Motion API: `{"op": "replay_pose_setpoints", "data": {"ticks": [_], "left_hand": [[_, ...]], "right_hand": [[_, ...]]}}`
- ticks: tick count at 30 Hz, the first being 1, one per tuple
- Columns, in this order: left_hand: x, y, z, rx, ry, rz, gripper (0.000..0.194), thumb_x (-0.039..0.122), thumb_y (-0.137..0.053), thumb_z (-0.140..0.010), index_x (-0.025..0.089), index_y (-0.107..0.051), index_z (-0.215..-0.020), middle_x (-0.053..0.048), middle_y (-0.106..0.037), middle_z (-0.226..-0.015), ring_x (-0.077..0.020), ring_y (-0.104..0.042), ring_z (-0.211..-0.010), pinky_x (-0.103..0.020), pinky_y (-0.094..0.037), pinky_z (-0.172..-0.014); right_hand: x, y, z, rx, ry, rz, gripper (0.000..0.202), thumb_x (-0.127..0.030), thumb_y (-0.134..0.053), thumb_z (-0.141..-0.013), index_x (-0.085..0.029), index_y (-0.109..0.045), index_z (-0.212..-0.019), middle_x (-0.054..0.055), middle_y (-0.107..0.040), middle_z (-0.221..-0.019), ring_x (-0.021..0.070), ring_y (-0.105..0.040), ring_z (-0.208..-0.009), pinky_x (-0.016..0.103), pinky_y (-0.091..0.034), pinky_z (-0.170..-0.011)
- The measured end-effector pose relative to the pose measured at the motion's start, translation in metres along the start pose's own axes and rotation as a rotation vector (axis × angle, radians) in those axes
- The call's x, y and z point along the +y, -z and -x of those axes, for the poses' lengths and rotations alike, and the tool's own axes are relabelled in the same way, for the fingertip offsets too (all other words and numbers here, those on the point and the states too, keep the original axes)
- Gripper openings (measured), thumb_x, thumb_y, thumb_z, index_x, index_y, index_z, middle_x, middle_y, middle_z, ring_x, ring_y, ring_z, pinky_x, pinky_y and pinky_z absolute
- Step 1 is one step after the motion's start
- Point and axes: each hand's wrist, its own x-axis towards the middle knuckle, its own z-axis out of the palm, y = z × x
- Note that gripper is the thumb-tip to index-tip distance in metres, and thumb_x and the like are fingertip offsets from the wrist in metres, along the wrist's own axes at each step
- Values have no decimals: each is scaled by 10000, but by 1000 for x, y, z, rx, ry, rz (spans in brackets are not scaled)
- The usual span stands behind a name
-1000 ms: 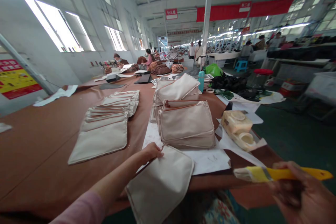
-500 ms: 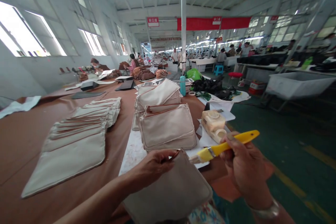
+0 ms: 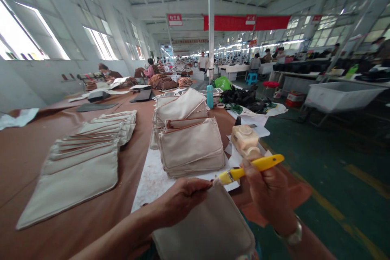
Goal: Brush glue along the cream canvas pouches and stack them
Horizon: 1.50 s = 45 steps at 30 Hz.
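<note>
With left hand [image 3: 185,199], pinching a pale flat piece [image 3: 210,225] by its top corner; with right hand [image 3: 269,195], gripping a yellow brush [image 3: 269,163] with its tip right at that corner. Just past both hands, on the brown table [image 3: 132,166]: a pile of pale pieces [image 3: 191,146].

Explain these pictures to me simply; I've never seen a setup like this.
There is no machine doing the handling: you are seeing a person's own two bare hands. Every picture comes from one camera worn on that person's head, looking forward and down.

The left hand grips a pale panel near its upper corner. The right hand holds a yellow brush, its bristle end at that corner.

On the brown-covered table, similar panels lie in an overlapping row on the left and a stack in the middle. White paper shows beside the stack; a plastic container sits to its right.
</note>
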Motion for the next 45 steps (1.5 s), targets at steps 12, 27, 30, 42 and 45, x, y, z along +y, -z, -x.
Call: {"op": "replay_pose_setpoints", "data": {"ticks": [12, 27, 30, 42, 45], "left_hand": [[-16, -14, 9, 268, -164, -1197, 178, 248, -496, -980, 296, -634, -1081, 14, -595, -739, -156, -546, -631, -266, -290, -547], [-20, -25, 15, 348, -498, -1503, 138, 170, -566, -893, 172, -560, -1031, -5, -588, -750, -198, -534, -626, -347, -327, -535], [-19, -26, 17, 360, -521, -1505, 106, 176, -547, -901, 176, -557, -1006, -10, -585, -751, -191, -519, -608, -355, -314, -532], [-21, -24, 27, 393, -543, -1530, 84, 197, -512, -908, 161, -570, -958, -21, -568, -714, -183, -494, -582, -351, -285, -521], [-21, -19, 44, 421, -523, -1533, 120, 202, -495, -919, 151, -573, -995, -26, -569, -723, -178, -494, -592, -342, -288, -527]], "right_hand": [[-45, 12, -11, -367, 281, 143, 150, -219, -486, -1019, -203, -574, -898, -1, -603, -774, 159, -573, -661, 273, -430, -622], [-51, 14, -20, -452, 435, 261, 137, -166, -476, -998, -203, -536, -880, -2, -566, -741, 165, -552, -627, 295, -381, -601], [-52, 16, -17, -414, 420, 211, 114, -155, -470, -996, -205, -546, -928, 11, -592, -792, 173, -572, -676, 292, -406, -644], [-50, 4, -3, -530, 425, 191, 145, -156, -450, -986, -205, -536, -881, 7, -574, -741, 175, -566, -651, 295, -421, -623], [-46, 6, 2, -491, 404, 211, 151, -218, -478, -991, -221, -558, -863, 12, -593, -749, 181, -586, -626, 294, -436, -588]]}}
